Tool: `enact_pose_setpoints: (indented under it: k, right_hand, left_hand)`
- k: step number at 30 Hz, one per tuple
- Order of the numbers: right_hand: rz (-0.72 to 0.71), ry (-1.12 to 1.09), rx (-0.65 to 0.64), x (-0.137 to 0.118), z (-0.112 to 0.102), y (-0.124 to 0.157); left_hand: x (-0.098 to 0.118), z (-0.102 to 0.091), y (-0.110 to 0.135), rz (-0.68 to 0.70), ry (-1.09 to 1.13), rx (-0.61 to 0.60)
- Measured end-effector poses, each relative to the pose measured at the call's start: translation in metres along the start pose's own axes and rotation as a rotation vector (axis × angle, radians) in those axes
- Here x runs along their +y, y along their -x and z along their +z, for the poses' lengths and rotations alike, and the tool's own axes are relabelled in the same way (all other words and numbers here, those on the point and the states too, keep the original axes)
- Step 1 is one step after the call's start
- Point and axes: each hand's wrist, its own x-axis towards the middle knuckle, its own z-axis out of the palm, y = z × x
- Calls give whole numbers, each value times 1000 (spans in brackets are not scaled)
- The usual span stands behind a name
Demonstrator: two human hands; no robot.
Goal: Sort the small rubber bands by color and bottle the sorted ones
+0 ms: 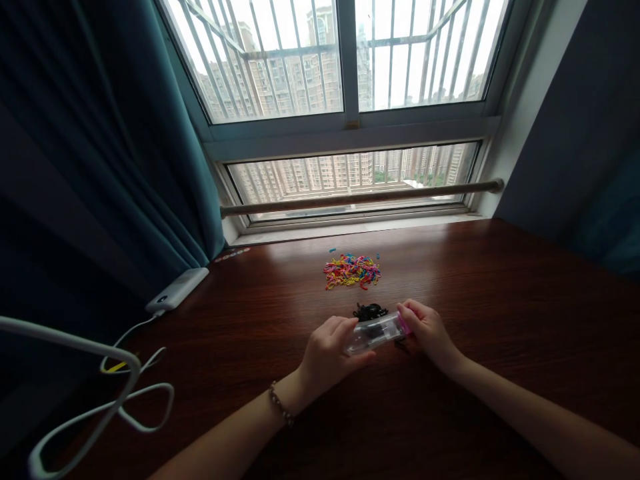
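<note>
Our left hand [327, 353] curls its fingers [345, 328] around the see-through end of a small clear container [375, 333]. Our right hand [429, 331] closes its fingers on the pink cap [403, 325]. The container lies level between them, low over the dark wooden table [500, 300]. Just beyond the fingers sits a clump of black elastics [370, 311], and farther on a heap of coloured elastics [351, 271] below the barred window [350, 60]. Well left of the fingers are a teal curtain [125, 133], a white power bank [177, 289] and a white cable [145, 373].

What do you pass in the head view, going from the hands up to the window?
Left hand and right hand gripping the clear tube → black bands → colourful bands pile → rail → window.
</note>
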Motion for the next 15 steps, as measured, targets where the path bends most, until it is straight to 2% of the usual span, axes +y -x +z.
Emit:
enact_pose_setpoints:
  k: [3, 6, 8, 11, 15]
  right_hand:
    - [-32, 54, 10, -4, 0, 3]
    - [-132, 95, 4, -11, -3, 8]
    - [-204, 117, 6, -16, -5, 10]
    - [-285, 80, -15, -23, -9, 11]
    - [-368, -84, -52, -24, -12, 5]
  left_hand:
    - [1, -1, -2, -201, 108, -55]
    - [2, 0, -4, -418, 379, -151]
    - [1, 1, -6, -513, 558, -204]
    - [-2, 2, -7, -536, 655, -196]
    - [-3, 1, -8, -462, 474, -82]
